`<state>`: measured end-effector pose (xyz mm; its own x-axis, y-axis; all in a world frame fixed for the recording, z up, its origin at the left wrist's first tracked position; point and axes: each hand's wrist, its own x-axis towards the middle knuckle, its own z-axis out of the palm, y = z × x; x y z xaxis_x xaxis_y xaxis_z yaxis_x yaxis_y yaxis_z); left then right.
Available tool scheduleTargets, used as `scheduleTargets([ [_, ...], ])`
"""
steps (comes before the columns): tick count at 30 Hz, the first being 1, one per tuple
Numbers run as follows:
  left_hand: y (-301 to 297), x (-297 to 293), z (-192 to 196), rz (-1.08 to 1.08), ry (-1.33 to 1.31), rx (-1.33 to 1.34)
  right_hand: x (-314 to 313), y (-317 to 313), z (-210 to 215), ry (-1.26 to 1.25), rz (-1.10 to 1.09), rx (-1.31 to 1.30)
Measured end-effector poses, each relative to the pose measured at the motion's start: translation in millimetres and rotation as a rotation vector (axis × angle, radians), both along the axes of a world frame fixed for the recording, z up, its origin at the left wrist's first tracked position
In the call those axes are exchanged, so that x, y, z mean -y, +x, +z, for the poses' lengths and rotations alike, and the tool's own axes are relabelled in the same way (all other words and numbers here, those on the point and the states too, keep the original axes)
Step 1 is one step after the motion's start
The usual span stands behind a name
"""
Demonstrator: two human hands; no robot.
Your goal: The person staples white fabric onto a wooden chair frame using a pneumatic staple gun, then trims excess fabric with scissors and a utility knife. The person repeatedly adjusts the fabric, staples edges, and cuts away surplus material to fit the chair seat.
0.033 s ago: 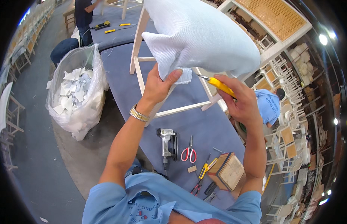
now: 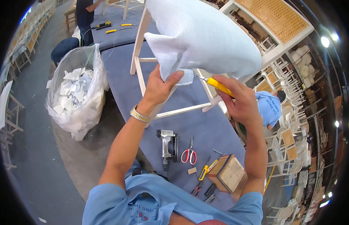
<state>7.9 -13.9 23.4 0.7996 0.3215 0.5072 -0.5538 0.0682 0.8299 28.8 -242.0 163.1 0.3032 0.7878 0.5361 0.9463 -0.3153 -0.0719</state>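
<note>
A white wooden chair [image 2: 184,110] stands on the blue-grey covered table, its seat draped in pale blue woven fabric [image 2: 208,39]. My left hand [image 2: 161,85], with a metal watch on the wrist, pinches a loose flap of that fabric at the near corner of the seat, thumb on top. In my right hand [image 2: 240,99] is a yellow utility knife [image 2: 219,87]. Its blade points left, close to the right edge of the pinched flap; whether it touches the cloth I cannot tell.
On the table [image 2: 204,131] lie a staple gun [image 2: 167,144], red-handled scissors [image 2: 189,152], a yellow-handled tool [image 2: 205,170] and a wooden box [image 2: 227,172]. A clear bag of scraps [image 2: 78,90] stands left. One person [image 2: 84,18] is at far left, another [image 2: 269,107] at right.
My right hand and the knife have shifted slightly left, bringing the blade nearer the fabric flap. My left hand keeps its pinch almost unmoved.
</note>
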Motion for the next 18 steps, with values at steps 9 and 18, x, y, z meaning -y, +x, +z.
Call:
scheduleTargets([
  [9, 1, -5, -4, -0.021, 0.001, 0.068, -26, 20, -5, -0.160, -0.057, 0.288],
  [18, 4, -5, -5, -0.058, -0.023, 0.102, -30, 26, -2, -0.175, -0.060, 0.444],
])
